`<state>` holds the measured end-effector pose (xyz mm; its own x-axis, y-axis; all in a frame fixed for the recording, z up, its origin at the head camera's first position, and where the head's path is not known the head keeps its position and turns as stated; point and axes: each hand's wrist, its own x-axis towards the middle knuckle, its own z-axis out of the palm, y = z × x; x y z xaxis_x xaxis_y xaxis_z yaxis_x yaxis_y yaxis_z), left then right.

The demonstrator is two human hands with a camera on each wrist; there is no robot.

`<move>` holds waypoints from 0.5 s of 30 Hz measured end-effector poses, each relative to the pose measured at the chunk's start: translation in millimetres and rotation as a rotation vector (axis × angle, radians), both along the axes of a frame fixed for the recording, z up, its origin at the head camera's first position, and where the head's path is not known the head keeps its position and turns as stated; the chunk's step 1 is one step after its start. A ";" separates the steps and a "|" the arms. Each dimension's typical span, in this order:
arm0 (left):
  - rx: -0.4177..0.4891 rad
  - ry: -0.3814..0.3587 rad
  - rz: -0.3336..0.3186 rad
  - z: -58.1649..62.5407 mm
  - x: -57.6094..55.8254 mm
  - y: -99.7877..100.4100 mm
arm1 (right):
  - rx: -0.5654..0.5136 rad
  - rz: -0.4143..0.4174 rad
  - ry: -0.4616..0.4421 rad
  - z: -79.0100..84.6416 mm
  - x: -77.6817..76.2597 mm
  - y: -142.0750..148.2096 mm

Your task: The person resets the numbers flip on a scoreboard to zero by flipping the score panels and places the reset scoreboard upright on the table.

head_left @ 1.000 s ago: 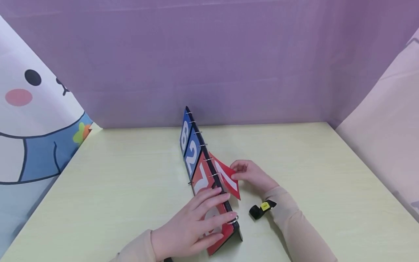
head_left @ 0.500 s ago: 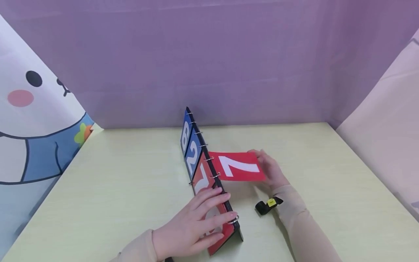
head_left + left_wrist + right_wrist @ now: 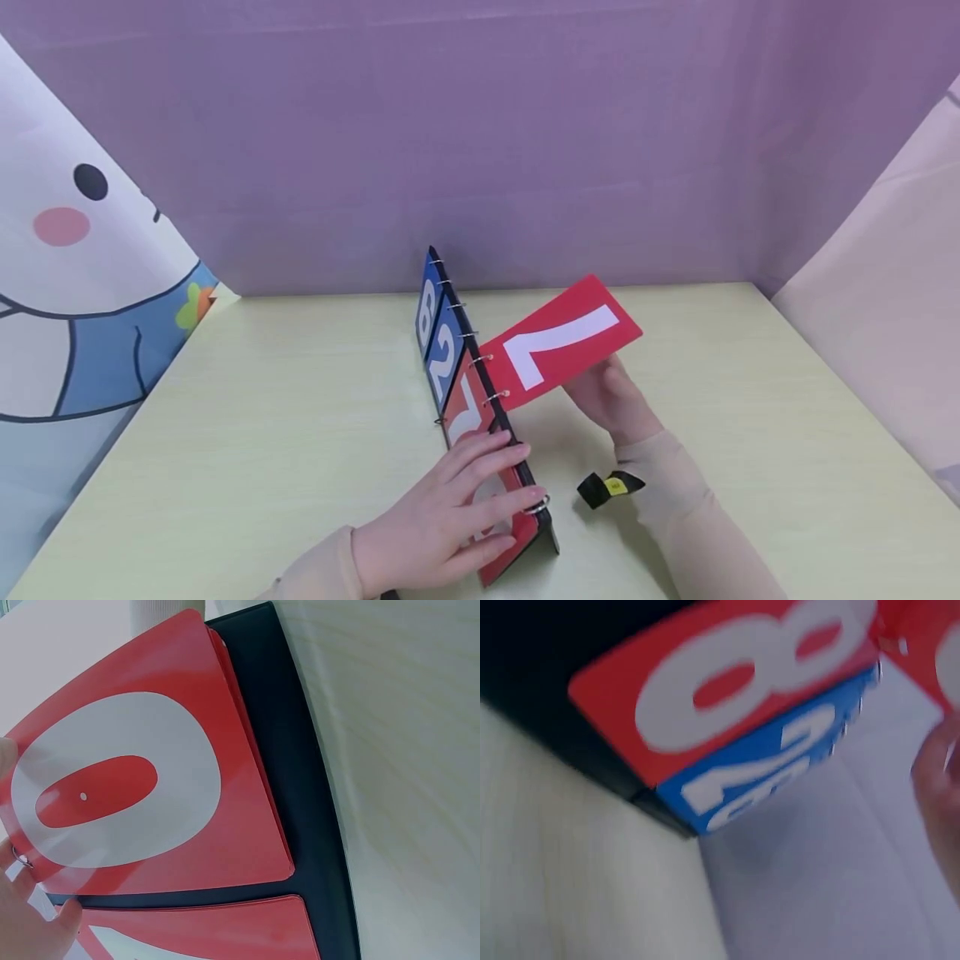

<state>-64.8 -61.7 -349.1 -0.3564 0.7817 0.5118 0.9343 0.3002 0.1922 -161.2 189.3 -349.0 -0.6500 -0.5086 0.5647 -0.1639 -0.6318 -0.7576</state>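
When viewed from the head, left to right: blue cards (image 3: 446, 354), then left hand (image 3: 442, 517), fingers spread over the near red end of a black scoreboard (image 3: 486, 378), standing tented on the pale table (image 3: 322, 417). Jutting from its right side on two rings (image 3: 497, 396): glossy red 7 card (image 3: 562, 342), angled upward. Beneath it, right hand (image 3: 611, 400), fingertips hidden; cannot tell whether pinching or merely supporting. Seen whole only from left wrist: red 0 card (image 3: 124, 780); only from right wrist, blurred: red 8 card (image 3: 727, 682).
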 end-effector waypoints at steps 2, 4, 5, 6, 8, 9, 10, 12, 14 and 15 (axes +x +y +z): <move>0.005 0.009 0.001 0.4 1.3 0.4 | 0.135 -0.200 -0.008 4.4 11.7 -7.2; 0.007 0.014 0.002 0.8 2.1 0.5 | 0.278 -0.353 -0.046 7.7 21.7 -16.1; 0.007 0.016 0.002 0.9 2.0 0.5 | 0.338 -0.403 -0.059 8.5 25.3 -20.7; 0.008 0.019 0.003 1.0 2.1 0.6 | 0.394 -0.444 -0.064 8.9 28.7 -25.2; 0.013 0.022 0.002 0.7 2.0 0.8 | 0.460 -0.491 -0.054 10.0 33.8 -34.1; 0.018 0.026 0.001 0.5 1.9 0.9 | 0.475 -0.505 -0.034 10.4 35.6 -38.2; 0.023 0.030 -0.001 0.2 1.8 0.9 | 0.484 -0.520 -0.006 10.5 37.1 -41.9; 0.038 0.045 -0.004 -0.5 1.4 1.4 | 0.478 -0.549 0.051 10.4 39.1 -48.5; 0.061 0.074 -0.012 -1.0 0.7 2.1 | 0.463 -0.586 0.127 10.9 40.0 -53.8; 0.075 0.095 -0.016 -1.0 0.2 2.5 | 0.451 -0.602 0.164 11.0 40.0 -56.1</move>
<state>-64.6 -59.2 -350.1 -0.2915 0.7452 0.5997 0.9539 0.2733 0.1241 -121.2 133.3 -338.0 -0.8135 -0.2974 0.4998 -0.5141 -0.0340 -0.8570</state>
